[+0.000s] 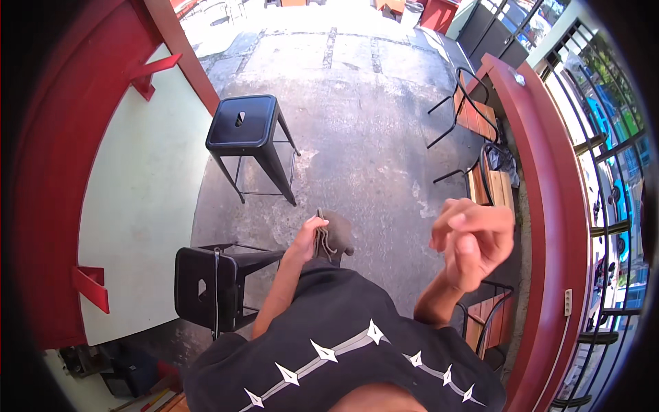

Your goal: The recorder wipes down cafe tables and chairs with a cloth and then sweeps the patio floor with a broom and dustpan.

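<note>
A grey-brown cloth (339,230) hangs in loose folds from my left hand (306,240), low in front of my body. The fingers of that hand are closed on its gathered edge. My right hand (478,242) is raised off to the right, well apart from the cloth. Its fingers are loosely curled with the thumb standing apart, and nothing shows in them. Just left of my left forearm is a black metal stool (206,288). Farther ahead on the left stands another black stool (241,122), upright, with a slot in its seat.
A white panel (141,199) with red brackets runs along the left. Wood-and-metal chairs (475,117) line the low red wall (542,206) on the right, below a barred window. Worn concrete floor (364,137) stretches ahead toward a bright outdoor area.
</note>
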